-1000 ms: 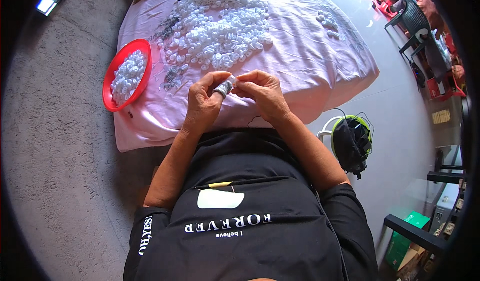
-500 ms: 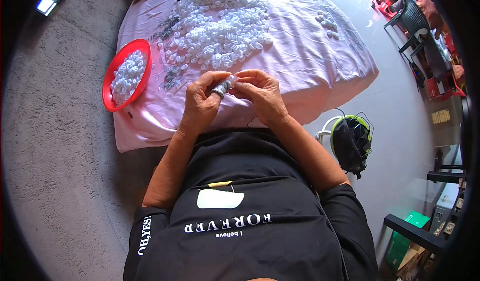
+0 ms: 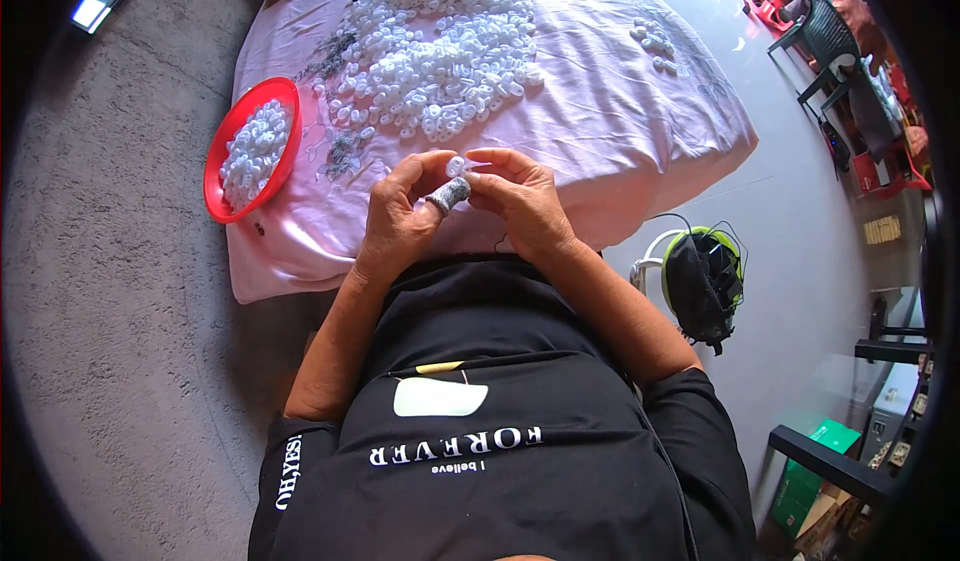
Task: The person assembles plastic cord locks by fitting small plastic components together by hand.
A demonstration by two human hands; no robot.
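Pink cloth (image 3: 620,151): large sheet spread over a low, raised surface, its edges draping toward the grey floor (image 3: 110,361); it carries all the loose stock.

Heap of white ring-shaped pieces (image 3: 440,51): broad pile on the middle of the cloth, above the hands. A small separate cluster of the same pieces (image 3: 652,36) lies well apart toward the cloth's right side.

Red bowl (image 3: 218,161): round, tilted at the cloth's left edge, partly filled with white pieces.

Dark headset with green trim (image 3: 705,276): on the floor just beside the right forearm, below the cloth's hem.

Left hand (image 3: 395,216): forearm rises from the lower edge, wrist bent inward, fingers curled. One finger wears a grey wrapped cover (image 3: 448,195). Grip closed on a small white piece (image 3: 458,166), pinched at the fingertips.

Right hand (image 3: 520,196): forearm comes in from the lower right, wrist turned toward the left hand, fingertips meeting it. Grip closed on the same small white piece from the opposite side.

Small white piece: held between both hands, above the near hem of the cloth, just below the heap.
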